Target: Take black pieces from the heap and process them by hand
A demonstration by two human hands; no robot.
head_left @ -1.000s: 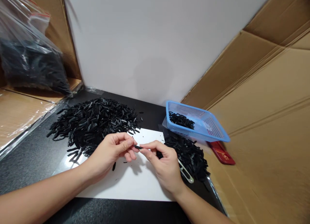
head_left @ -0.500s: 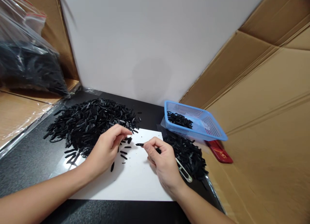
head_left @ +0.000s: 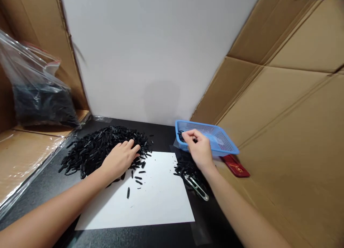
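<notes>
My left hand point(head_left: 122, 156) rests palm down on the right side of a large heap of thin black slivers point(head_left: 91, 151), its fingers spread. My right hand point(head_left: 200, 147) is over the left part of a blue plastic basket point(head_left: 225, 149), thumb and fingers pinched together. A dark sliver point(head_left: 195, 140) shows in the curl of its fingers; the fingertips lie against dark pieces in the basket, so what they pinch is hard to make out. Several loose slivers point(head_left: 138, 178) lie on a white sheet point(head_left: 161, 201) between the hands.
Below the basket lies a smaller black heap point(head_left: 185, 165) with a slim slotted metal tool point(head_left: 198, 188) on it. A red pouch point(head_left: 236, 166) sits by the right cardboard wall point(head_left: 282, 133). At left stands a clear zip bag point(head_left: 45, 101) of dark material.
My right hand has moved up and right from above the sheet to the basket, with a black sliver. My left hand has come down onto the large heap and opened. The view has shifted.
</notes>
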